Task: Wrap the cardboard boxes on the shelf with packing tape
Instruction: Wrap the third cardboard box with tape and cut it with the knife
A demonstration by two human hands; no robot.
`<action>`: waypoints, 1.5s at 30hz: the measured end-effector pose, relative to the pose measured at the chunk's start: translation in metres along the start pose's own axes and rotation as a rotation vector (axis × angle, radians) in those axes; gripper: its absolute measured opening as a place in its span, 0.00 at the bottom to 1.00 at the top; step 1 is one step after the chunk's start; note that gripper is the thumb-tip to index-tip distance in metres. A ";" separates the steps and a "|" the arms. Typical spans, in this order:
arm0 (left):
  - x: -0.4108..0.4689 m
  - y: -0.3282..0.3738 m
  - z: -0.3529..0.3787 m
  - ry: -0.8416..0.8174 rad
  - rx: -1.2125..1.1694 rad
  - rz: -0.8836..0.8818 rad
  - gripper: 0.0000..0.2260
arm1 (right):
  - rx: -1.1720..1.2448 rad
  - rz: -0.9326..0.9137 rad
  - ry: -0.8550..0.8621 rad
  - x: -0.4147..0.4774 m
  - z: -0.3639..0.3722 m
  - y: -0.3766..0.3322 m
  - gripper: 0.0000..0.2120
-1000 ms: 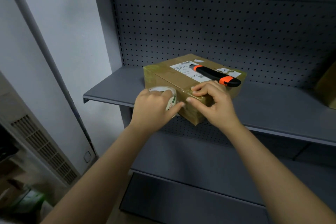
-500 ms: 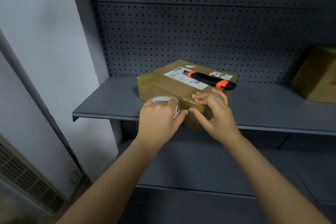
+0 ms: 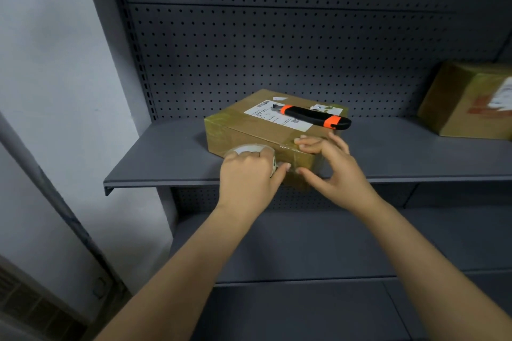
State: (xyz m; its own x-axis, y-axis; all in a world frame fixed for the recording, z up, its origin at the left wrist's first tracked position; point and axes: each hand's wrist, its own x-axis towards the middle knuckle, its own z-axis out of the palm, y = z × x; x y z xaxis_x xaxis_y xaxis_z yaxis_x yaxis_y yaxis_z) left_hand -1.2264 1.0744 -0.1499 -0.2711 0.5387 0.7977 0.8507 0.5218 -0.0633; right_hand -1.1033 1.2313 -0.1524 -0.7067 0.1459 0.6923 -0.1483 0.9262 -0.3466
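The tape roll (image 3: 246,148) is being grasped by the left grip (image 3: 249,174). The released right grip (image 3: 338,171) is being pressed onto 1 cardboard box (image 3: 257,128).

I count two cardboard boxes, the near box (image 3: 249,133) and the far box (image 3: 457,102), one tape roll (image 3: 243,148), one utility knife (image 3: 313,117), and my two grips, left grip (image 3: 246,174) and right grip (image 3: 335,171)
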 end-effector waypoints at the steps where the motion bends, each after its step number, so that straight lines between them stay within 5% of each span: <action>1: 0.000 0.000 0.000 -0.007 -0.002 0.001 0.16 | -0.006 0.000 -0.021 0.000 0.000 0.000 0.19; 4: 0.000 -0.001 0.001 0.001 -0.012 0.016 0.16 | 0.015 -0.003 -0.031 0.001 0.003 -0.002 0.23; 13: -0.006 -0.002 0.004 0.062 -0.042 0.027 0.19 | 0.105 0.038 0.127 0.006 0.009 -0.008 0.10; 22: -0.005 0.001 0.002 0.039 -0.054 0.005 0.19 | -0.077 -0.046 -0.089 0.006 0.000 -0.003 0.19; 32: 0.005 0.049 -0.003 -0.012 -0.155 0.024 0.19 | 0.204 0.087 0.063 -0.003 -0.030 0.028 0.14; 37: 0.010 0.066 0.001 -0.103 -0.170 -0.045 0.09 | 0.206 0.065 0.029 -0.004 -0.043 0.044 0.12; 45: 0.018 0.083 0.011 -0.122 -0.128 -0.202 0.08 | 0.241 0.006 -0.014 -0.002 -0.051 0.060 0.11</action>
State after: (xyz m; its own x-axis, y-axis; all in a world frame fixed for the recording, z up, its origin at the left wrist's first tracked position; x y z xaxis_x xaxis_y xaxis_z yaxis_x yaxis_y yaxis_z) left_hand -1.1656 1.1347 -0.1471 -0.4864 0.5121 0.7079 0.8220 0.5429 0.1721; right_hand -1.0756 1.3040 -0.1428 -0.7172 0.1446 0.6817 -0.3038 0.8155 -0.4926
